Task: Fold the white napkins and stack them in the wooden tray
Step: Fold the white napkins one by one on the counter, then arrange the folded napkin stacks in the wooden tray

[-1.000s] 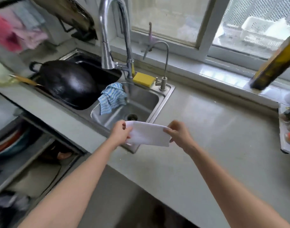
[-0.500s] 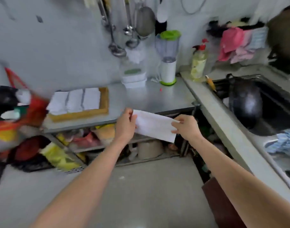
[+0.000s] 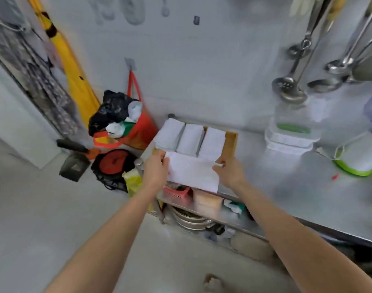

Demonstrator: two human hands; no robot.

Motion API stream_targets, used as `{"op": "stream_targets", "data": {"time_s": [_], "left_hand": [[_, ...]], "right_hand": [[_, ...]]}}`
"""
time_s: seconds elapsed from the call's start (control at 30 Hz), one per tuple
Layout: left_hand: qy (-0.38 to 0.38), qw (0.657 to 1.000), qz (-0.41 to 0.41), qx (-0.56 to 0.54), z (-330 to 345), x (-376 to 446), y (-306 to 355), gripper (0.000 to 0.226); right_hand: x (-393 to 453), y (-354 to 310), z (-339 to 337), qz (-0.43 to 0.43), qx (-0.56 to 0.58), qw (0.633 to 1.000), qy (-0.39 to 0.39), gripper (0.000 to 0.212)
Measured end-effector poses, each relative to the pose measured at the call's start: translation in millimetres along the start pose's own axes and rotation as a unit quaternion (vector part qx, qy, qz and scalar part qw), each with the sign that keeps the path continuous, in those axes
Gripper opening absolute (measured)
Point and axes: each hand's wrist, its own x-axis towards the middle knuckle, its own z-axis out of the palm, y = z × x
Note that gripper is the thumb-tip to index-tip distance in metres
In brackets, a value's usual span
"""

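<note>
Pale wall [image 3: 202,70], steel counter [image 3: 307,197], grey floor [image 3: 43,218]

Your single head-worn camera looks forward and steeply down, close over the steel counter [image 3: 297,187]; wide-angle, blurred.

Left hand [image 3: 156,170] and right hand [image 3: 229,172] pinch a folded napkin [image 3: 192,173] before the wooden tray [image 3: 231,142].

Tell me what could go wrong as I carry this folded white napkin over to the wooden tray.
The folded white napkin, pinched only at its top corners by the left hand and right hand, hangs loose and might unfold. The rectangular wooden tray already holds three napkin stacks; the leftmost appears to overhang its edge, so added layers could slide off.
</note>
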Motion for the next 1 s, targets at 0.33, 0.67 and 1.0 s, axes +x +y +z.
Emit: {"op": "stream_targets", "data": {"time_s": [0.33, 0.67, 1.0], "left_hand": [[-0.051, 0.998, 0.016, 0.044, -1, 183, -40, 0.018], [-0.269, 0.951, 0.142, 0.055, 56, 349, -56, 0.036], [-0.318, 0.924, 0.208, 0.049, 88, 391, -67, 0.018]], "right_hand": [[116, -48, 74, 0.046, 0.024, 0.997, -0.058, 0.014], [174, -85, 160, 0.229, 0.06, 0.971, 0.032, 0.006], [198, -104, 201, 0.318, 0.152, 0.932, 0.082, 0.017]]}}
